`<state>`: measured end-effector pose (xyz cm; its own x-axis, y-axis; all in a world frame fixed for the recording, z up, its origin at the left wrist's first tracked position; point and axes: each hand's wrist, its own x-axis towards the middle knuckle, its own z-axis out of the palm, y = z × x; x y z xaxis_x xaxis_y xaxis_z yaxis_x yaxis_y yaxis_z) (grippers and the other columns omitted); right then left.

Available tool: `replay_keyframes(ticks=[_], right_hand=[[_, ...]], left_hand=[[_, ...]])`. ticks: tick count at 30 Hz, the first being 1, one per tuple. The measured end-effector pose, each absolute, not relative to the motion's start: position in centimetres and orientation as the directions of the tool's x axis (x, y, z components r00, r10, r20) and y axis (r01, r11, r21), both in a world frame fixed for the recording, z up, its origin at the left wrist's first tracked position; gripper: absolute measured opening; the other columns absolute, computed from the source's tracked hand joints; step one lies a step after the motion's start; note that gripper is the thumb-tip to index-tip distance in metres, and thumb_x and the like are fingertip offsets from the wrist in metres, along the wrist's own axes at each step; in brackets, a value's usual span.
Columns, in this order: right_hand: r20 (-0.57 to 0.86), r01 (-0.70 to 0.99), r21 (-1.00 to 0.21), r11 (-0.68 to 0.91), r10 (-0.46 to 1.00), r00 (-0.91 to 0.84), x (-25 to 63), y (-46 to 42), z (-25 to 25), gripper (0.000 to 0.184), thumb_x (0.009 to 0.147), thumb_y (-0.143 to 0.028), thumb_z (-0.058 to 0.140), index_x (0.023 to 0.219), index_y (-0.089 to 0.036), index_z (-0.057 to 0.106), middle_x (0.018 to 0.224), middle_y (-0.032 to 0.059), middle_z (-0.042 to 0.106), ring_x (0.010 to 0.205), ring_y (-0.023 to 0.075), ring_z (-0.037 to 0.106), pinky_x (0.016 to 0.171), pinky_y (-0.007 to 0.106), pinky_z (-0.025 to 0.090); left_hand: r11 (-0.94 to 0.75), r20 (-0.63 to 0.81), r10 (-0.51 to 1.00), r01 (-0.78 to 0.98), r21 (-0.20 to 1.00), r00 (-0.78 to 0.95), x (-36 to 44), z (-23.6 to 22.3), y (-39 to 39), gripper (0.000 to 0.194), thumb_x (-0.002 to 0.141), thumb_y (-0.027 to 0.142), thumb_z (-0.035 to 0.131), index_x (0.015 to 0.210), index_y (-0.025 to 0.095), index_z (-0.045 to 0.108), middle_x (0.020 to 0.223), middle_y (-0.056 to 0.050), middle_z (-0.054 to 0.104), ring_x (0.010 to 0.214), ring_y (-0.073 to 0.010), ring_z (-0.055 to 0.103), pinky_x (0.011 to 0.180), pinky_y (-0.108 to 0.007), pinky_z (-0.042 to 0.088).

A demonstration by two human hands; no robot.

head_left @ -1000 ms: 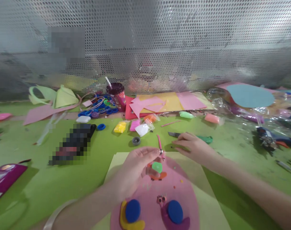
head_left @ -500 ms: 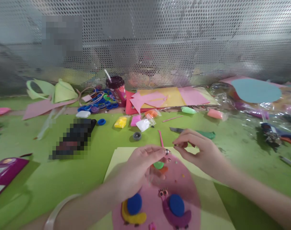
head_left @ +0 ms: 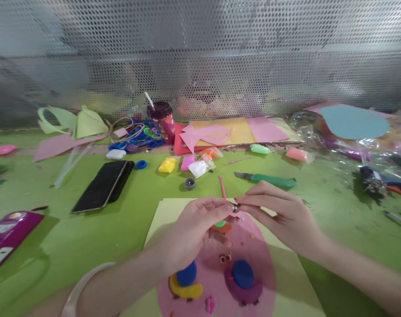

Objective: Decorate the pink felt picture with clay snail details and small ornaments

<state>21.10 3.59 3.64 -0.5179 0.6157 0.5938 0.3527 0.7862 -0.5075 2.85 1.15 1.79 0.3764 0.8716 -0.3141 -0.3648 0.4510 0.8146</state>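
Mesh [head_left: 200,57] across the back, then a green table [head_left: 127,233] with a pale sheet [head_left: 291,277] on it and a pink oval [head_left: 216,281] on top of that. Phone [head_left: 101,187] is off to the left, cup [head_left: 163,125] at the back, knife [head_left: 273,180] lying just past the right hand [head_left: 289,215]. On the oval you've got a yellow snail [head_left: 190,290] and a purple snail [head_left: 246,295], both looking like modelling clay, plus a pair of eyes [head_left: 225,258] by the purple one.

Smallest of the lot is the dark-and-white bit [head_left: 236,208], up in the air over the top of the oval, right where the fingertips meet. Left hand [head_left: 193,229] has it pinched between thumb and finger, other fingers loosely curled. Right hand comes in from the other side, thumb and fingers drawn together against it, but I can't tell if they're gripping or just touching.

I'd guess it weighs next to nothing and squishes easily, maybe a bit tacky too. So hold it lightly by the edges, tips only, cos a flat squeeze would probably smear the dark into the white.
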Motion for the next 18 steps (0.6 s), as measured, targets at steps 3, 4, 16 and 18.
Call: replay_keyframes(ticks=[3, 4, 16, 18], right_hand=[[0.592, 0.349, -0.502, 0.792, 0.608, -0.529, 21.11, 3.51, 3.49, 0.022, 0.08, -0.004, 0.056, 0.095, -0.018, 0.065, 0.085, 0.0053, 0.063, 0.077, 0.0122, 0.059, 0.066, 0.024, 0.053], [0.594, 0.344, -0.5, 0.795, 0.604, -0.532, 21.12, 3.49, 3.45, 0.023, 0.08, -0.004, 0.056, 0.096, -0.018, 0.065, 0.086, 0.0054, 0.064, 0.077, 0.0123, 0.059, 0.066, 0.024, 0.053], [0.604, 0.319, -0.489, 0.812, 0.578, -0.548, 21.06, 3.57, 3.42, 0.022, 0.081, -0.005, 0.055, 0.097, -0.015, 0.064, 0.086, 0.0069, 0.062, 0.079, 0.013, 0.059, 0.068, 0.024, 0.053], [0.602, 0.325, -0.491, 0.808, 0.584, -0.544, 21.06, 3.53, 3.42, 0.022, 0.08, -0.005, 0.056, 0.098, -0.015, 0.064, 0.086, 0.007, 0.062, 0.078, 0.0128, 0.059, 0.067, 0.023, 0.053]], left_hand=[[0.442, -0.303, 0.875, -0.365, 0.819, 0.378, 2.9, 1.91, 1.2, 0.015, 0.075, 0.027, 0.067, 0.08, 0.014, 0.065, 0.075, -0.006, 0.064, 0.064, -0.0119, 0.058, 0.046, -0.018, 0.05], [0.439, -0.302, 0.877, -0.365, 0.821, 0.374, 2.92, 1.96, 1.2, 0.014, 0.075, 0.026, 0.067, 0.08, 0.014, 0.065, 0.075, -0.005, 0.064, 0.063, -0.0113, 0.058, 0.045, -0.017, 0.05], [0.388, -0.269, 0.894, -0.32, 0.864, 0.357, 2.8, 1.89, 1.12, 0.017, 0.076, 0.028, 0.066, 0.082, 0.012, 0.065, 0.077, -0.006, 0.063, 0.067, -0.0128, 0.056, 0.049, -0.021, 0.052], [0.387, -0.27, 0.895, -0.318, 0.866, 0.356, 2.79, 1.86, 1.15, 0.018, 0.076, 0.028, 0.066, 0.083, 0.012, 0.065, 0.078, -0.006, 0.063, 0.067, -0.0125, 0.057, 0.049, -0.02, 0.052]])
